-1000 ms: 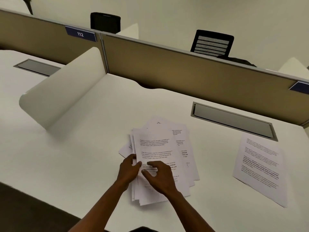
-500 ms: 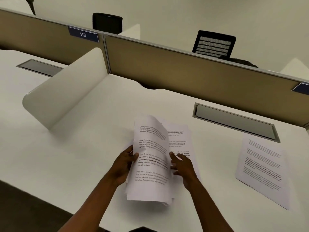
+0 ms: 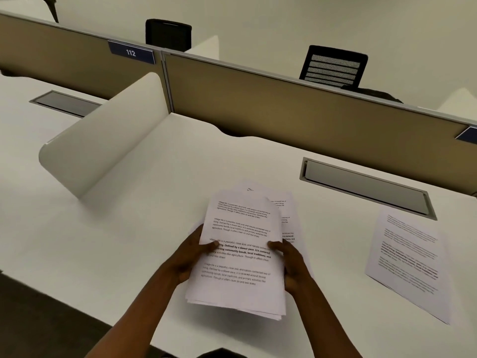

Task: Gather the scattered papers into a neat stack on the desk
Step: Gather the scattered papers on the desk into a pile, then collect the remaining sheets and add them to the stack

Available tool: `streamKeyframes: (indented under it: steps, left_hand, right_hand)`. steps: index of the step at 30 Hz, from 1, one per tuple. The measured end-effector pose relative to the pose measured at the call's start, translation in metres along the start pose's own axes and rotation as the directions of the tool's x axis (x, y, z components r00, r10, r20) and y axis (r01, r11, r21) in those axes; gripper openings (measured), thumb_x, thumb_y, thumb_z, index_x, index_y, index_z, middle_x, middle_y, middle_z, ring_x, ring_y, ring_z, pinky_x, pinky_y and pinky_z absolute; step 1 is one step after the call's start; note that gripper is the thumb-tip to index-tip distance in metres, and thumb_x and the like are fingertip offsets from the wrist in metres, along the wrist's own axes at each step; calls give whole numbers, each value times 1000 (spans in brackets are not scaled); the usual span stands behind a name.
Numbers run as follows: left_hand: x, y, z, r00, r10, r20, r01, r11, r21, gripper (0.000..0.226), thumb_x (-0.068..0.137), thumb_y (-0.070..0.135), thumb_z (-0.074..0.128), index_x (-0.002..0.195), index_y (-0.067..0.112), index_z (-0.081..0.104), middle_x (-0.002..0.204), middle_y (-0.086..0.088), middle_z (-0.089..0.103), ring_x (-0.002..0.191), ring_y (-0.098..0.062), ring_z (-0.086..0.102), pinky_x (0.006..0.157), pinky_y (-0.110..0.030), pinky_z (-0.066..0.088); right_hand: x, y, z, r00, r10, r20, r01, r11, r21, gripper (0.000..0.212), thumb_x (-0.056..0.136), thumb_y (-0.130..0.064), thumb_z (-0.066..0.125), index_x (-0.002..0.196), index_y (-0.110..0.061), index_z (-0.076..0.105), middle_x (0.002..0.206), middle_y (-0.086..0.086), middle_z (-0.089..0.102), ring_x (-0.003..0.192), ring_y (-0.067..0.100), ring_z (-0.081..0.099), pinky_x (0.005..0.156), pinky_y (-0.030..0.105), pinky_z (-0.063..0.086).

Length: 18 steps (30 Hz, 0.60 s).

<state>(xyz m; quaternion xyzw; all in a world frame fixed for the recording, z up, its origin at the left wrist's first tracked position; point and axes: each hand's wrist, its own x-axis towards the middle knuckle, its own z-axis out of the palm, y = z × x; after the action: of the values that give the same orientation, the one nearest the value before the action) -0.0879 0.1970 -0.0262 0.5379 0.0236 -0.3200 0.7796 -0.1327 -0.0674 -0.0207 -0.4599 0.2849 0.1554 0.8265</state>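
A: Ok, left side?
B: Left hand [image 3: 189, 257] fingers clamp the paper stack [image 3: 240, 257] by its left edge, lifted off the surface [image 3: 154, 228].
A: Right?
B: Right hand [image 3: 290, 264] pinches the right edge. Loose sheets [image 3: 286, 218] underneath, one sheet [image 3: 410, 257] well apart, far right.

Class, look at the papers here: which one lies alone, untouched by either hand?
The single sheet at the desk's right side, lying flat and apart. The others are in the bundle held by both hands.
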Motion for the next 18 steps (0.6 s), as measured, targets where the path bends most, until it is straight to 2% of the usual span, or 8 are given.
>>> streamKeyframes:
  steps: [2,4,5,8,10,13,15,18]
  left_hand:
    - [-1,13,0,999,34,10,-35,998,43,59,85,9,76,138,23,54,134,-15,64,118,-38,64,88,-48,58]
    - [0,29,3,997,80,13,-81,991,110,53,84,13,77,133,20,59,130,-14,67,116,-36,66,88,-45,58]
    - [2,38,6,993,115,-9,-113,984,140,49,85,16,76,131,19,61,128,-13,68,115,-34,67,87,-46,58]
    - [7,55,19,950,265,-164,-231,952,200,37,86,19,75,121,18,64,118,-7,74,109,-28,70,80,-36,60]
    - [10,59,29,905,363,-221,-304,916,263,35,86,21,75,118,22,62,114,-3,74,104,-22,72,75,-28,60]
    - [12,54,37,854,458,-244,-374,869,324,43,82,27,74,122,26,59,118,2,71,105,-18,70,79,-31,61]
    - [13,41,39,844,467,-265,-377,866,328,50,80,24,77,125,28,56,121,4,68,109,-15,67,85,-31,60]
    - [14,13,42,852,424,-307,-299,875,380,55,83,15,77,131,26,51,124,3,65,115,-17,63,93,-36,58]
  right_hand:
    - [-4,-12,0,996,-90,-26,89,994,-62,40,80,0,68,119,-7,66,116,21,71,106,45,67,88,58,55]
    - [-10,-28,3,964,-266,-18,257,947,-192,34,81,1,70,113,-9,70,111,16,74,102,39,70,76,44,61]
    - [-12,-35,5,938,-347,11,338,908,-248,33,83,1,70,114,-11,69,111,13,75,102,36,70,75,39,61]
    - [-18,-47,16,863,-497,88,494,796,-350,36,89,-2,66,122,-14,64,115,6,73,104,28,69,83,41,59]
    - [-19,-48,23,829,-552,84,540,755,-371,34,92,-5,63,125,-17,62,115,3,72,104,25,67,85,43,58]
    - [-17,-39,25,805,-592,40,570,754,-325,32,93,-10,63,123,-20,62,115,0,71,102,22,68,83,39,59]
    - [-14,-25,23,812,-583,22,563,773,-292,36,91,-12,66,126,-20,60,120,1,70,107,22,67,87,39,58]
    - [-6,4,20,840,-540,-50,500,807,-315,47,89,-6,68,133,-17,54,128,4,65,119,26,60,94,41,55]
